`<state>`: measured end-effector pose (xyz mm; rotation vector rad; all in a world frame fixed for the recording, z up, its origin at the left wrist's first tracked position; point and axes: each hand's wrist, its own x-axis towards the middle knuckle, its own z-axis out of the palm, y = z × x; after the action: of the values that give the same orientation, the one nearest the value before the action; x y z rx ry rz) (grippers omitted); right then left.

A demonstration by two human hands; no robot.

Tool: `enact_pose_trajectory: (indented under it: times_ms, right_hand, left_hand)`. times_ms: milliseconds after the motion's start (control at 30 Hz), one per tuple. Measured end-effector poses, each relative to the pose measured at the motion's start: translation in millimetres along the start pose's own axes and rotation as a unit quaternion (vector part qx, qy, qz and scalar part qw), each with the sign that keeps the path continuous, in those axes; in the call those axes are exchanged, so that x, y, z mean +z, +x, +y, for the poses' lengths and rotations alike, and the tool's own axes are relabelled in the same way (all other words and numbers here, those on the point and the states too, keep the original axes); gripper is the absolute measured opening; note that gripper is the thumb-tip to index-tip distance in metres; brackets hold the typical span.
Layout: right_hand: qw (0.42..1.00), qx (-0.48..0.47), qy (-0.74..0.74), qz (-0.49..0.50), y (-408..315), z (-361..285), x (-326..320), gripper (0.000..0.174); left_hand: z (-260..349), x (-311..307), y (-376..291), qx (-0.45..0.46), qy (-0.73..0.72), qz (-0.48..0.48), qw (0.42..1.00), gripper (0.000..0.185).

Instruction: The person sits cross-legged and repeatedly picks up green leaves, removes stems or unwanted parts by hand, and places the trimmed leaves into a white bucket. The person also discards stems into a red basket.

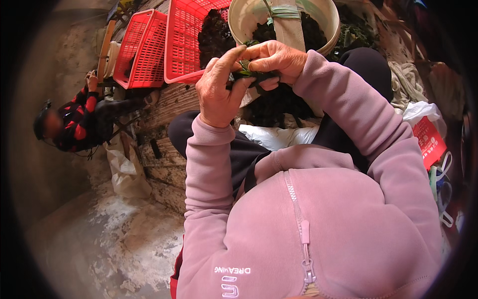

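My left hand [220, 88] and my right hand [276, 61] meet in front of me, over the near side of a cream plastic bucket [242, 18]. Between the fingertips of both is a small piece of dark green, leafy seaweed-like material [245, 67], its lower part partly hidden by the fingers. A flat board [289, 31] stands across the bucket, with pale green string [285, 12] tied around it. Inside the bucket lies a dark leafy mass [264, 34]. More dark material [276, 106] is heaped below my hands, between my legs.
A red plastic basket [182, 37] holding dark leafy material [214, 39] stands left of the bucket; another red basket [151, 48] is beyond it. At far left sits another person [78, 119], above a white sack [127, 168]. Cloth [407, 82] and a red bag [429, 142] lie right.
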<state>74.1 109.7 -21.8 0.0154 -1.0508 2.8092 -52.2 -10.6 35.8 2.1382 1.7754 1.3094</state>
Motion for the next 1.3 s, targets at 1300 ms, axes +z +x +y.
enact_pose_trajectory:
  times_ms: [1300]
  right_hand:
    - [0.959, -0.031, -0.242, 0.144, -12.8, 1.7, 12.6, 0.012]
  left_hand:
    - [-12.9, -8.3, -29.2, -0.342, -0.271, -0.010, 0.899, 0.012]
